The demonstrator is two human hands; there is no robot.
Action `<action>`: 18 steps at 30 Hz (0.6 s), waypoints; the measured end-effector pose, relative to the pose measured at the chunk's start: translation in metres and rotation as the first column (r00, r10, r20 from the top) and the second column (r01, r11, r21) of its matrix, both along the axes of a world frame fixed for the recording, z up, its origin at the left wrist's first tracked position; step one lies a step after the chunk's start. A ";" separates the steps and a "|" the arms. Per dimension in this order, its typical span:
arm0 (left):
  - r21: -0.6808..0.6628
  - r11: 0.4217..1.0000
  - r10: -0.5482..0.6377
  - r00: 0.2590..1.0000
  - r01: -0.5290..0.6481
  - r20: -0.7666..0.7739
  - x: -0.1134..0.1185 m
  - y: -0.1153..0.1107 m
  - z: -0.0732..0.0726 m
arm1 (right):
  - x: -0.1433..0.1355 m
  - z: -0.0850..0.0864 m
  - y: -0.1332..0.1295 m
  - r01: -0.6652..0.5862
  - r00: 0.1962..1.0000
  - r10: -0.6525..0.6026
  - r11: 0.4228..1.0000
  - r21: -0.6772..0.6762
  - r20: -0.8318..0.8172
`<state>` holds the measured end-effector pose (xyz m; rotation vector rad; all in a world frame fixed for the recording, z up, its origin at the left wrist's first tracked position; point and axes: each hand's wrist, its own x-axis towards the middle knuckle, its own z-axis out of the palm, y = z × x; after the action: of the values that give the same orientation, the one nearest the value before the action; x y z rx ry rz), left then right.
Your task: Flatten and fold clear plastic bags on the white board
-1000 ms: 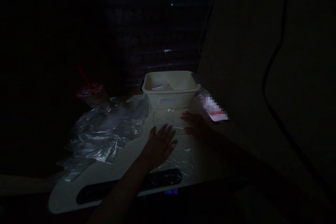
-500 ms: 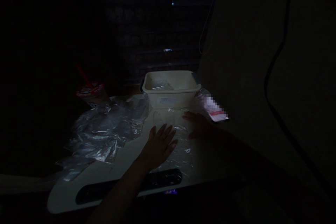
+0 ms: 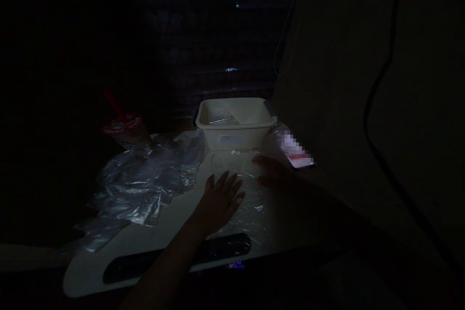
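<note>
In dim light, a clear plastic bag lies spread on a white table. My left hand rests palm down on its left part, fingers stretched out and a little apart. At the bag's upper right edge is my right hand, dark and partly lost in shadow. Its fingers point left, with the thumb apart from them, and I make out nothing held in it. Beside my left hand, a loose pile of clear plastic bags covers the left of the table.
A cream plastic tub with dark handles stands behind the bag, something clear inside it. At the back left is a drink cup with a red straw. A lit phone lies far right. A dark slot runs along the front edge.
The view has shifted very slightly. My left hand stays flat on the bag, and the thumb of my right hand has moved slightly up toward its fingers.
</note>
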<state>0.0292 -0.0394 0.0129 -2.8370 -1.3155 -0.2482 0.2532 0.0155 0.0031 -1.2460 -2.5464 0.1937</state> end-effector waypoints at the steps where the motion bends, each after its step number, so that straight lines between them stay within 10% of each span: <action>1: 0.004 1.000 0.002 1.000 -0.002 0.001 0.000 0.000 0.000 | -0.001 -0.002 -0.005 0.017 1.000 -0.016 0.999 0.028 -0.009; 18: 0.006 1.000 0.006 1.000 -0.006 -0.003 0.000 -0.001 0.000 | 0.003 -0.008 -0.025 -0.008 0.996 0.000 0.996 0.091 0.087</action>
<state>0.0294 -0.0402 0.0126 -2.8265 -1.3202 -0.2470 0.2562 -0.0098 -0.0048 -1.2410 -2.5991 0.0237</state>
